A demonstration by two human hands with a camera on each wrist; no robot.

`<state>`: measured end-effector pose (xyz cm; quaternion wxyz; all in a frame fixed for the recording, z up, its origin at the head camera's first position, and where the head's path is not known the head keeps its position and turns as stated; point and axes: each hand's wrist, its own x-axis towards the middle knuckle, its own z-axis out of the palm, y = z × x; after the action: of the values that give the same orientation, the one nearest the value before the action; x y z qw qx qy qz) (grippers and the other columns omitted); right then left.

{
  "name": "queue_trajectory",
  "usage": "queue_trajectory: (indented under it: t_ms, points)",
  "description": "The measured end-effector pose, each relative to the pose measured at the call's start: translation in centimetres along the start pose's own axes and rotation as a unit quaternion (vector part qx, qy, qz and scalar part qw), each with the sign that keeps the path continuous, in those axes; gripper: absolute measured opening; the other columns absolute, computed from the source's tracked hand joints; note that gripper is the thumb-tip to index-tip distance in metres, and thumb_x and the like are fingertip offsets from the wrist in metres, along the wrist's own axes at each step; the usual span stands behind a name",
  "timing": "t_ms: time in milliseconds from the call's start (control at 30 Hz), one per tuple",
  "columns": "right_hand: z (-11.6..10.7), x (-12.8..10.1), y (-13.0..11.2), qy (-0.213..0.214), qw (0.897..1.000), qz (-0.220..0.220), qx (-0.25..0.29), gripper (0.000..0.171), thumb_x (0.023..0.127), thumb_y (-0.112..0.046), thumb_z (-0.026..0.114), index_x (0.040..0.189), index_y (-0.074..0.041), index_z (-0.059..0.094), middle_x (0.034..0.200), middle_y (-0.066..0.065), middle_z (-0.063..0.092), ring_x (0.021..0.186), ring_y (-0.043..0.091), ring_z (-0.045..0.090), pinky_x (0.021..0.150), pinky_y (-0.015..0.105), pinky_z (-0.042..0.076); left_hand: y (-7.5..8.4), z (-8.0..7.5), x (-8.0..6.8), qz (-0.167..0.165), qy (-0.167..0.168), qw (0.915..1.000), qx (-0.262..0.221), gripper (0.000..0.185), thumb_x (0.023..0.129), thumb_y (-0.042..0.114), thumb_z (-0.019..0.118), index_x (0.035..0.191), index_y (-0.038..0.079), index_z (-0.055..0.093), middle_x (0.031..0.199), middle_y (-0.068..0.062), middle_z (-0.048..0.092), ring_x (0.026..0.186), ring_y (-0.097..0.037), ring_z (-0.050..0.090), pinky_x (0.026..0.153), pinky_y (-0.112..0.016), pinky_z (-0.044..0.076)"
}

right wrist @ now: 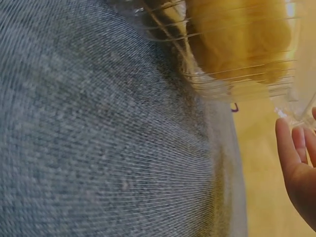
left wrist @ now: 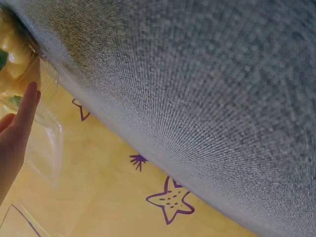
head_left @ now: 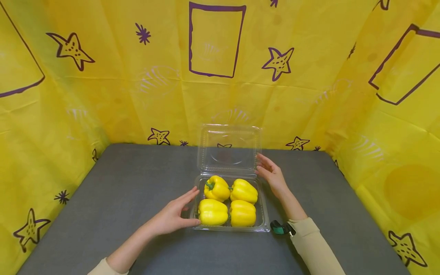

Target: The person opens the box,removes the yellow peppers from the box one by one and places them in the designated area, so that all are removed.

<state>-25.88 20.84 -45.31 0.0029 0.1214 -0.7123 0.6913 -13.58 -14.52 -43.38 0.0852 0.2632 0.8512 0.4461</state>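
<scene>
A clear plastic clamshell container [head_left: 262, 215] stands on the table with its see-through lid [head_left: 228, 156] raised at the back. Several yellow bell peppers [head_left: 213, 212] lie inside it in two rows, and a green stem shows on the back left one. My left hand [head_left: 175, 214] is at the container's left side, fingers extended along it and thumb near the front left corner. At the lid's lower right edge is my right hand [head_left: 273, 177], its fingers loosely bent; whether they touch the lid I cannot tell. Both wrist views catch the container only partly.
The container rests on a dark grey table [head_left: 144, 183]. Yellow cloth [head_left: 120, 107] with purple starfish drawings hangs behind and along both sides. A dark band with a green part [head_left: 281, 228] is on my right wrist, beside the container's front right corner.
</scene>
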Motion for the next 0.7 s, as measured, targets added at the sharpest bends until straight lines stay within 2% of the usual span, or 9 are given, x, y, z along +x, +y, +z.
queue_trajectory:
  t_ms: [267,467,567,700]
  points:
    - [0.1,0.2,0.6,-0.005,1.000,0.014,0.008,0.051,0.092,-0.006,0.054,0.139,-0.003,0.037,0.141,0.017,0.039,0.121,0.034,0.042,0.087,0.027,0.046,0.0,-0.1,0.0,-0.011,-0.009,0.9999,-0.003,0.088,0.076,0.039,0.074,0.144,0.007,0.028,0.151,-0.009,0.020,0.126,-0.028,0.040,0.090,-0.040,0.044]
    - [0.1,0.5,1.0,0.010,0.999,0.051,0.005,0.050,0.093,-0.010,0.055,0.138,0.001,0.037,0.137,0.021,0.042,0.110,0.028,0.053,0.084,0.027,0.049,0.0,-0.1,0.0,-0.013,-0.005,0.9996,0.026,0.089,0.075,0.043,0.073,0.144,0.008,0.029,0.151,-0.007,0.020,0.127,-0.027,0.039,0.090,-0.041,0.045]
    - [0.2,0.6,1.2,0.019,0.997,0.076,-0.011,0.049,0.093,-0.013,0.055,0.138,0.000,0.039,0.137,0.019,0.043,0.108,0.023,0.053,0.083,0.028,0.049,-0.1,-0.1,0.0,-0.010,0.001,0.9983,0.057,0.089,0.075,0.047,0.072,0.144,0.008,0.031,0.151,-0.006,0.021,0.131,-0.027,0.032,0.095,-0.046,0.039]
    - [0.1,0.5,1.4,0.018,0.995,0.099,-0.019,0.049,0.093,-0.016,0.055,0.137,-0.001,0.040,0.138,0.016,0.043,0.116,0.026,0.049,0.086,0.031,0.048,-0.1,-0.1,0.0,-0.013,0.006,0.9965,0.083,0.091,0.073,0.050,0.072,0.143,0.008,0.032,0.151,-0.005,0.021,0.134,-0.026,0.025,0.101,-0.051,0.030]
